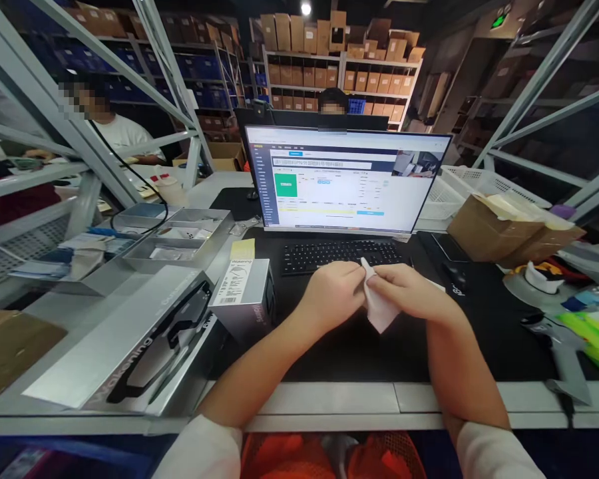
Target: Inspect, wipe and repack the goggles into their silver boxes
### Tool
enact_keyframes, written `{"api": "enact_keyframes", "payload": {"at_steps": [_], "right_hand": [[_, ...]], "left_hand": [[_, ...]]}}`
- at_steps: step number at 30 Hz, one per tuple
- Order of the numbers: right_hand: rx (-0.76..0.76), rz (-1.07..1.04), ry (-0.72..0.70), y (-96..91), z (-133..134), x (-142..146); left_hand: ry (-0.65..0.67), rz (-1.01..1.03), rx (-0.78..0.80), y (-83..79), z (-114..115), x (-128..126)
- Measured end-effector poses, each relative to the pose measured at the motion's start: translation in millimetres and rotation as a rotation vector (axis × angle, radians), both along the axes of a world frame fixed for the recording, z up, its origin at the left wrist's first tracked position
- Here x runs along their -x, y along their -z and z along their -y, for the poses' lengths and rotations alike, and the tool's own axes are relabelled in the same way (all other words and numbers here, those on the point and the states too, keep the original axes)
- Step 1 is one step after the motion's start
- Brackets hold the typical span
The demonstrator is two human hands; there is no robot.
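Note:
Both my hands meet over the black desk mat (pixel 359 346), just in front of the black keyboard (pixel 342 254). My left hand (pixel 332 293) and my right hand (pixel 409 293) are closed on a small white cloth or pouch (pixel 379 309), pinching its top edge between the fingers. The cloth hangs down below my hands. A lit monitor (pixel 347 179) stands behind the keyboard.
A grey box printed with glasses (pixel 134 339) and a smaller grey labelled box (pixel 244 293) lie at the left. A metal compartment tray (pixel 180 236) is behind them. Cardboard boxes (pixel 499 229), a white basket (pixel 459 186) and a scanner (pixel 559 346) sit right. Two other people sit beyond.

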State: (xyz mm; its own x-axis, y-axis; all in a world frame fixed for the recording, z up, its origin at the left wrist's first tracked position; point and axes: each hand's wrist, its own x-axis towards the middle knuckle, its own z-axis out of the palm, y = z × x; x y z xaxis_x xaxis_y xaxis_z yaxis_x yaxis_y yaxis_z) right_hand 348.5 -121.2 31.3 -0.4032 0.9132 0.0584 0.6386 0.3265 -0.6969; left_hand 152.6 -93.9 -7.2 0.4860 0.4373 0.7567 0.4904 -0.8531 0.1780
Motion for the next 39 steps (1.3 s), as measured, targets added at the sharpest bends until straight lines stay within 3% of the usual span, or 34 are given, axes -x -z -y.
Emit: {"api": "enact_keyframes", "payload": {"at_steps": [2, 8, 12, 17, 19, 23, 32, 39], "right_hand": [[-0.023, 0.002, -0.022, -1.6, -1, -7], [0.102, -0.128, -0.076, -6.0, -5, -44], [0.089, -0.113, -0.040, -2.9, -3, -30], [-0.075, 0.104, 0.051, 0.2, 1, 0], [-0.043, 0.045, -0.014, -2.3, 1, -4], [0.202, -0.192, -0.215, -6.9, -4, -30], [0.153, -0.310, -0.092, 0.9, -10, -43], [0.213, -0.350, -0.119, -4.7, 0, -38]], "left_hand": [[0.029, 0.048, 0.004, -0.3, -1, 1], [0.000, 0.196, 0.096, -9.1, -8, 15], [-0.027, 0.139, 0.038, -6.7, -5, 13], [-0.028, -0.067, -0.024, 1.8, -1, 0], [-0.005, -0.010, -0.001, 1.4, -1, 0], [0.004, 0.179, 0.082, -4.8, -5, 9], [-0.042, 0.235, 0.300, -15.5, -1, 18], [-0.062, 0.164, 0.206, -16.3, 3, 20]]}}
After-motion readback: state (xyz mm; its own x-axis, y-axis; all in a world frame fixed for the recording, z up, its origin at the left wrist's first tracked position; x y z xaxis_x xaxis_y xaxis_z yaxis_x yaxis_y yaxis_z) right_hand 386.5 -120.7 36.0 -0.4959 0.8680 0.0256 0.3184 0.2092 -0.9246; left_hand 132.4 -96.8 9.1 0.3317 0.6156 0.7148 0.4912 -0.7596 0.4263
